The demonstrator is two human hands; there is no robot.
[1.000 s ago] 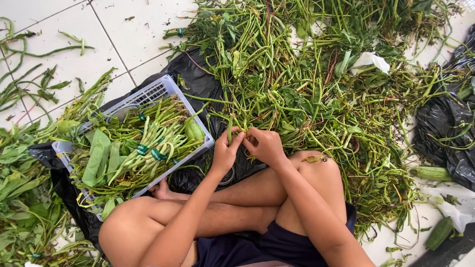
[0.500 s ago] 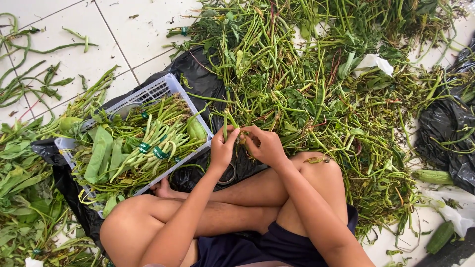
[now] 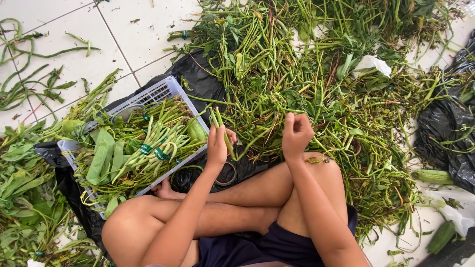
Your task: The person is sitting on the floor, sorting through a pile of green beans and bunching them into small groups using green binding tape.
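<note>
Crate (image 3: 163,91) left of stem pile (image 3: 316,84)

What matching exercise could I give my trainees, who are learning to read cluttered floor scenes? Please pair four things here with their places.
Things:
1. white crate
2. left hand
3. right hand
4. cucumber

Places:
A. closed in a fist above the knee, beside the loose stem pile
B. on the tiles at the lower right corner
C. holding a small bunch of green stems upright
D. on black plastic at the left, filled with banded bundles

Pairs: 1-D, 2-C, 3-A, 4-B
</note>
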